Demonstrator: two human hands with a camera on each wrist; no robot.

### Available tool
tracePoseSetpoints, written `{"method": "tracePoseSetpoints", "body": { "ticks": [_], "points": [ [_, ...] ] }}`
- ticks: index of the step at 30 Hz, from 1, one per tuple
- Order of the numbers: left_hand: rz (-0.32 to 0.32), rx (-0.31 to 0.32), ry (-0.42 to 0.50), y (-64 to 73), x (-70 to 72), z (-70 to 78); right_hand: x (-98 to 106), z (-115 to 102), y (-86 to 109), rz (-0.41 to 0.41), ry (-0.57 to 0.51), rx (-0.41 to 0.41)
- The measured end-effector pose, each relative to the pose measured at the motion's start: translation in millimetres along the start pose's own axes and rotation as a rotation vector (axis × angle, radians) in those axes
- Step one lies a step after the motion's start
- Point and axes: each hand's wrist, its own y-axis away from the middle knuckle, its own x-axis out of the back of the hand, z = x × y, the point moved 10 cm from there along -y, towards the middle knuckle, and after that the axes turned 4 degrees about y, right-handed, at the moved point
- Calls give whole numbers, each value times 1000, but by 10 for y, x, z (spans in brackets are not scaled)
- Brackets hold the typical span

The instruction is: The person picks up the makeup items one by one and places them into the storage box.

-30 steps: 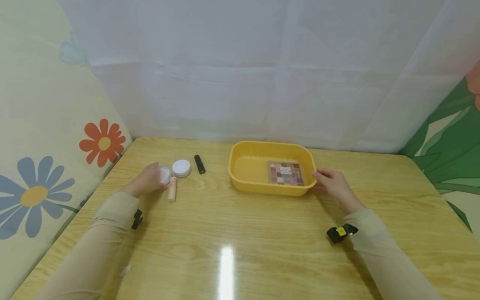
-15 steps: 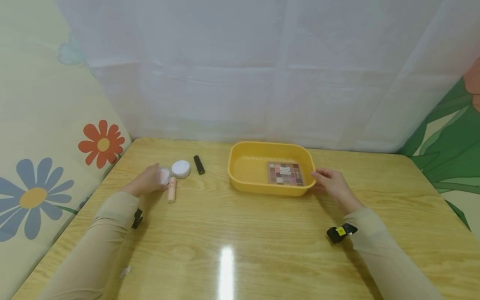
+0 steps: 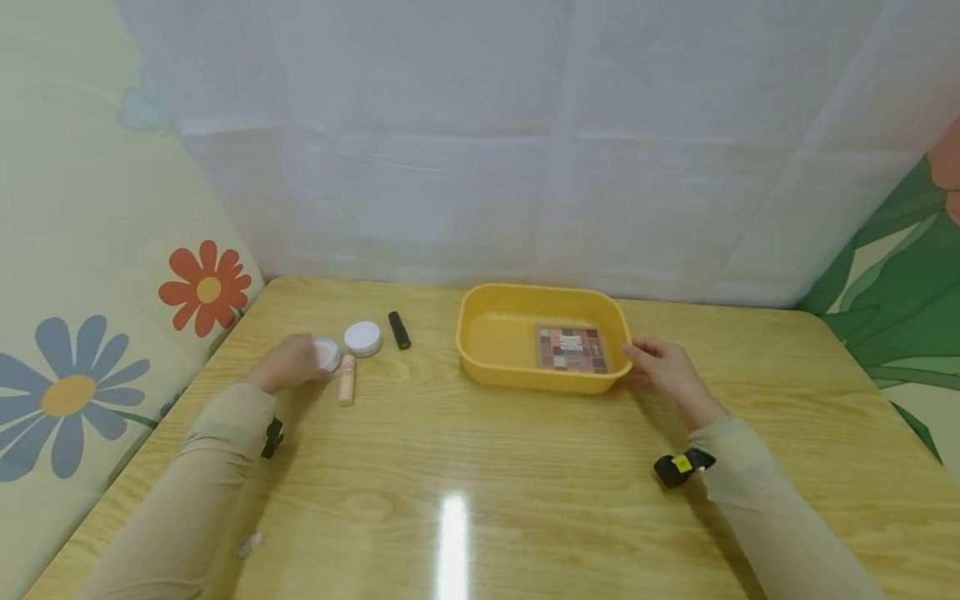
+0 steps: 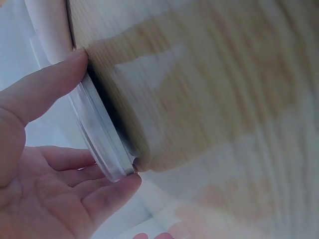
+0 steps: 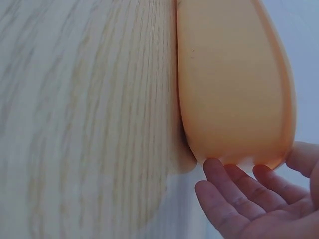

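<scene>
At the left of the head view, my left hand (image 3: 288,362) holds a flat round compact (image 3: 326,354) by its edge. In the left wrist view, the thumb and fingers span the compact's clear rim (image 4: 102,134), low over the wood. A pale pink lipstick tube (image 3: 347,381) lies right beside it. Close by are a white round jar (image 3: 363,338) and a black lipstick tube (image 3: 399,331). My right hand (image 3: 671,375) grips the right end of a yellow plastic basin (image 3: 495,373), fingertips (image 5: 214,167) against its outer wall and thumb at the rim. An eyeshadow palette (image 3: 572,348) lies inside the basin.
A wood-grain table (image 3: 420,467) bears everything. A small clear scrap (image 3: 250,544) lies near the left forearm. Behind the table hangs a white cloth (image 3: 480,150); flowered panels (image 3: 67,208) border the sides.
The compact in my left hand has tipped flatter, showing more of its top. The pink tube's upper end has shifted slightly right. My right hand and the basin have stayed in place.
</scene>
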Motion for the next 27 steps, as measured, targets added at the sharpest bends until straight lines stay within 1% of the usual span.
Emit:
{"method": "tracePoseSetpoints", "body": {
  "ticks": [4, 6, 10, 15, 20, 23, 27],
  "points": [
    [5, 39, 16, 30, 11, -48, -8, 7, 0, -1, 11, -1],
    [7, 47, 19, 49, 18, -68, -11, 11, 1, -4, 13, -3],
    [14, 39, 23, 84, 41, -65, -6, 13, 0, -4, 13, -4],
    [39, 26, 42, 123, 98, -11, -1, 10, 4, -5, 15, -5],
    [43, 18, 47, 146, 126, 30, 0, 13, 4, -7, 11, -9],
    [41, 23, 39, 158, 132, 32, -1, 18, 6, -11, 15, -18],
    [32, 49, 34, 179, 136, 9, -3, 18, 10, -14, 22, -23]
  ]
}}
